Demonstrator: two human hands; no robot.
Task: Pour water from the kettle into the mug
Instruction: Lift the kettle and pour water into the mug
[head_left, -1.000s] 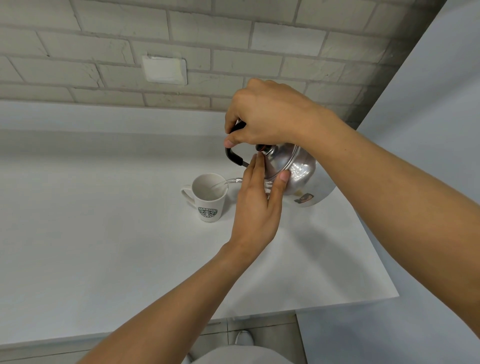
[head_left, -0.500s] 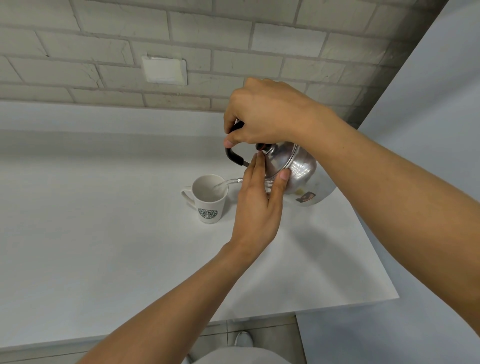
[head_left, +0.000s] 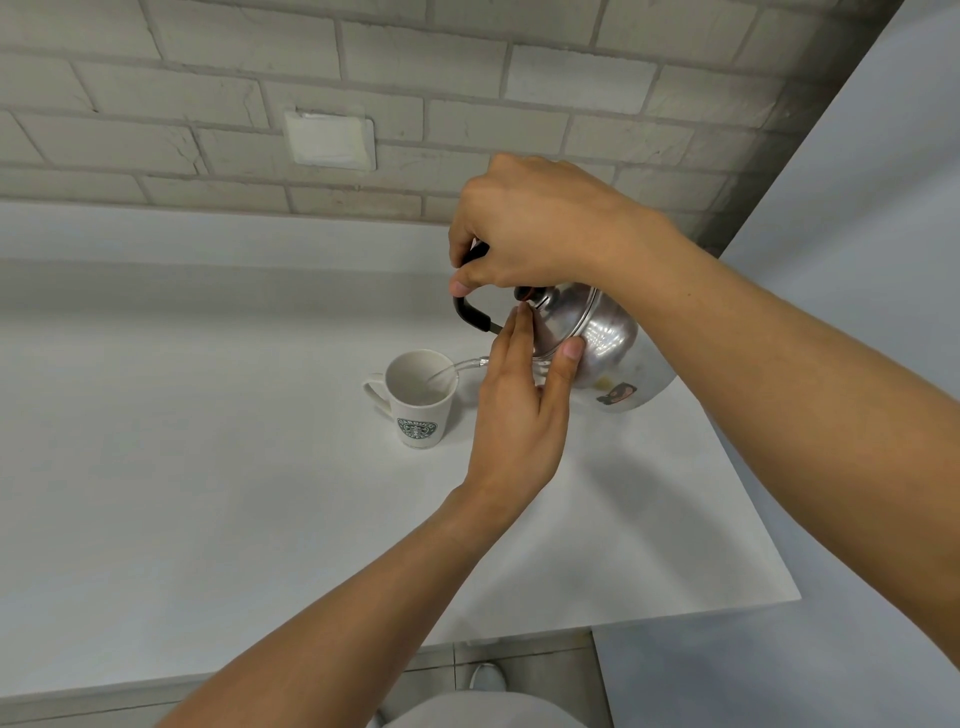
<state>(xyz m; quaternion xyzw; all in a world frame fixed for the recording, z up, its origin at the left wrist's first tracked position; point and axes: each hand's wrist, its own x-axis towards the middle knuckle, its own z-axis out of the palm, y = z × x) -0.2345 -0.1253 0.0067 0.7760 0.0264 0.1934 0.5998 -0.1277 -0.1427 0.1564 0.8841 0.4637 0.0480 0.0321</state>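
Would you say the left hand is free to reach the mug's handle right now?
Probably not yet: the left hand is pressed on the kettle lid, though bare counter surrounds the mug handle.

Your kettle (head_left: 608, 338) is shiny silver metal with a black handle (head_left: 470, 312), a dark knob on its lid (head_left: 558, 322) and a small dark sticker low on its side — the mug (head_left: 420, 397) beside it is off-white, printed with a round green-and-white logo. The counter (head_left: 208, 493) under them is plain white, and behind it you have a wall (head_left: 467, 104) of pale grey-beige bricks with lighter mortar lines, carrying a cream-white switch plate (head_left: 330, 137).
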